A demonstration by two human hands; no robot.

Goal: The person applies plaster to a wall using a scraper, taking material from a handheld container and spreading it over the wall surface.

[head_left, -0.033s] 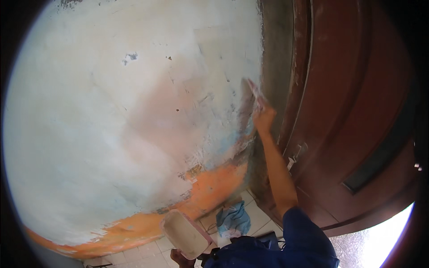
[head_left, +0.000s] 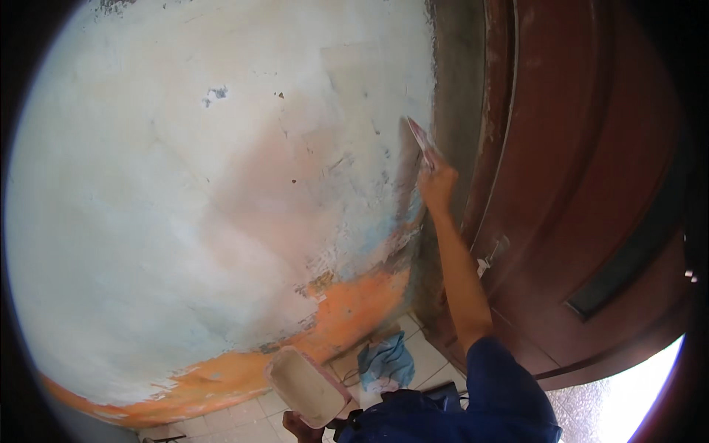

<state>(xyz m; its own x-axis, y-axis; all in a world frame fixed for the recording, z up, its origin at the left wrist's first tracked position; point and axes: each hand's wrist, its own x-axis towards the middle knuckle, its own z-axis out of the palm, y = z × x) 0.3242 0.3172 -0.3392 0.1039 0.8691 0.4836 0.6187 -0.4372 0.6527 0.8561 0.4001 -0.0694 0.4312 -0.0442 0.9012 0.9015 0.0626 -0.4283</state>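
Observation:
With my right arm stretched forward, my right hand (head_left: 439, 177) grips a putty knife (head_left: 419, 138) by its handle. The thin, whitish blade is against or very near the right edge of the plastered wall (head_left: 177, 155), beside a grey-brown strip; contact is hard to tell. Low down, my left hand (head_left: 299, 427) holds a rectangular, pale mud pan (head_left: 306, 385) at its near end, with the pan tilted toward me. Whitish smears coat its inside. Most of the left hand's fingers are hidden behind the pan.
Bare orange patches (head_left: 354, 306) show along the wall's lower part. A blue cloth (head_left: 387, 362) lies on the tiled floor (head_left: 229, 422) near the wall's foot. To the right stands a dark red door (head_left: 569, 184) with a metal handle (head_left: 484, 266) close to my right forearm.
My right hand and the putty knife have shifted slightly upward along the wall's right edge. The left hand and the pan look unmoved.

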